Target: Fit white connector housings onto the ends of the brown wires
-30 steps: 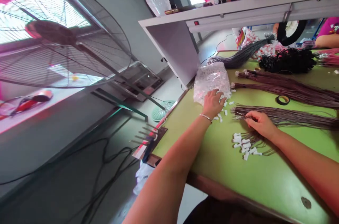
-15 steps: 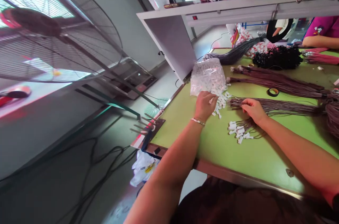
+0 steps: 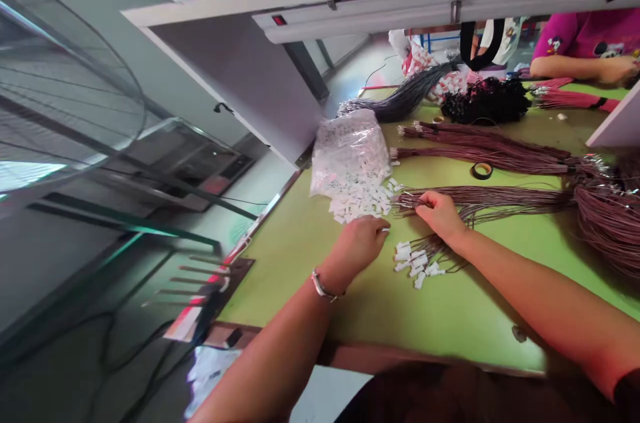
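Brown wires (image 3: 520,197) lie in a long bundle on the green worktop (image 3: 450,323), the long axis running roughly left to right in front of you, with the bare-looking tips (image 3: 404,202) at the left end, on your left hand's side. Your right hand (image 3: 445,218) is the nearer of the two: it sits over the bundle close to those tips, thumb and forefinger pinched on what looks like one or a few strands; how many, you cannot tell from this view. Your left hand (image 3: 357,243) is closed, its fingertips drawn in on a small white connector (image 3: 385,230), of which only an edge shows.

From that left grip, the wire tips lie to the right and a little farther from you, near but not touching, so the short slanting gap between connector and tips is the relation to watch. From the right grip, the tips lie just to the left, while the rest of the bundle trails off to the right. Which way the connector's opening faces is too small to make out.

Just beyond your left hand, a heap of loose connectors (image 3: 357,200) spreads at the near end of a clear plastic bag (image 3: 347,143). On your side of the right hand, a cluster of wired connectors (image 3: 417,263) rests on the worktop, its leads running toward your right forearm. A tape roll (image 3: 481,176) lies beyond the bundle.
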{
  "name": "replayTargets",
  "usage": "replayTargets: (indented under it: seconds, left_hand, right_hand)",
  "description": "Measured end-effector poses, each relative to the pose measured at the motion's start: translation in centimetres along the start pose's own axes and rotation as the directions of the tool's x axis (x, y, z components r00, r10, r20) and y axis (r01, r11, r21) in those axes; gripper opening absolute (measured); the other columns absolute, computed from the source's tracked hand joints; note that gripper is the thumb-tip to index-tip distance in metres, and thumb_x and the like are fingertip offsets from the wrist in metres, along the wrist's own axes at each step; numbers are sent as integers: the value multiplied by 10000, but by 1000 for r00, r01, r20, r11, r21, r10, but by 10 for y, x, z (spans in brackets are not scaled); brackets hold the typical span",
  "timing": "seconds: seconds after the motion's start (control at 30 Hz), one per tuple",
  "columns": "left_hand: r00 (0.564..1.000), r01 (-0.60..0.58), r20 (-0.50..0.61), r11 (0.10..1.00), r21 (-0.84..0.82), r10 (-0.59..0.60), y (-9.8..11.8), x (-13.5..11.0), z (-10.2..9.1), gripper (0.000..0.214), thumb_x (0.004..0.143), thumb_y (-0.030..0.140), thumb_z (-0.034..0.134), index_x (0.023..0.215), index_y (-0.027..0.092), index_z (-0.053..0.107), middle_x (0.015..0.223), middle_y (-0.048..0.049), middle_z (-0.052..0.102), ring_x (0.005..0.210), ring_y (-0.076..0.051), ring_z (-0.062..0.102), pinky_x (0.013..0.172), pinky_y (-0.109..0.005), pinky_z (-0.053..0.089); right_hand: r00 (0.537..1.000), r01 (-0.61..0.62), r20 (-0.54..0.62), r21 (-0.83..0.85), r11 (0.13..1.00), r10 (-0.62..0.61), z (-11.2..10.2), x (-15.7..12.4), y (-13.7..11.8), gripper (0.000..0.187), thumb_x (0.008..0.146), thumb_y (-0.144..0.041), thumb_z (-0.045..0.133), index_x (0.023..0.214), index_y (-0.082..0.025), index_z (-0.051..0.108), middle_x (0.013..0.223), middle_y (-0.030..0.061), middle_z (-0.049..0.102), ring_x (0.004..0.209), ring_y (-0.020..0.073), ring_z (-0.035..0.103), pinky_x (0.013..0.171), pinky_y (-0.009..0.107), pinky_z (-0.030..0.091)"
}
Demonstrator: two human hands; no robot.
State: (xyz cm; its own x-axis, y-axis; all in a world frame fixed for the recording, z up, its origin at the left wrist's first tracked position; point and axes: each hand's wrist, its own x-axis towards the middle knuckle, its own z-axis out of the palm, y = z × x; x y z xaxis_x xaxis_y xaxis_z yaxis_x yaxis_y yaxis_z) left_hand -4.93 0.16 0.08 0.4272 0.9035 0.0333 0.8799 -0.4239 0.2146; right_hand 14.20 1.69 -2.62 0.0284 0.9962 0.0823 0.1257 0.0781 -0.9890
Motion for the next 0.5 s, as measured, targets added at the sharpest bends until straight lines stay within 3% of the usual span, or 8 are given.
replayTargets:
  seconds: [0.1,0.2,0.27,0.33,0.4,0.5]
  left_hand:
    - [997,-62,-60,987,-145,54,-2,1,-2,335,777,96,443,931,179,728,865,-76,695,806,-192,624,770,-309,479]
    - [992,-1,-114,907,-421,-52,-2,3,-5,353,747,96,499,1036,171,689,801,-44,677,704,-149,608,686,-277,487]
    - [985,100,-36,723,-684,-170,-3,5,-8,344,740,161,583,1077,141,648,771,-38,670,650,-133,611,623,-259,492]
    - [969,207,114,463,-862,-221,-4,6,-9,341,714,237,670,1028,107,642,745,-55,680,619,-132,624,582,-248,496]
    - [952,259,205,242,-935,-228,-6,8,-8,360,663,271,741,966,96,655,705,-66,689,583,-123,623,547,-227,488]
    - [938,246,236,11,-969,-253,-5,9,-4,365,594,243,796,912,106,682,656,-45,684,543,-94,604,528,-196,470]
  right_hand:
    - [1000,12,17,-7,1000,-12,-1,-2,-2,125,603,-304,515,577,-182,517,560,-40,460,557,104,385,546,242,309]
    - [1000,4,17,-23,1000,-4,-1,-4,-6,142,592,-322,533,573,-182,519,563,-37,476,567,107,393,551,244,312]
    - [1000,-7,18,-33,999,8,-1,-4,-7,148,585,-325,545,570,-181,514,565,-37,478,571,107,395,557,244,315]
    - [1000,-11,25,-37,999,12,-2,-4,-8,152,586,-324,556,571,-180,511,566,-40,473,571,104,392,560,244,314]
    - [1000,0,29,-42,999,2,-2,-6,-7,161,603,-327,567,577,-178,511,568,-44,463,572,101,385,560,242,309]
    - [999,9,46,-54,998,-6,-4,-8,-8,180,635,-337,582,587,-177,516,567,-48,447,569,99,373,554,241,297]
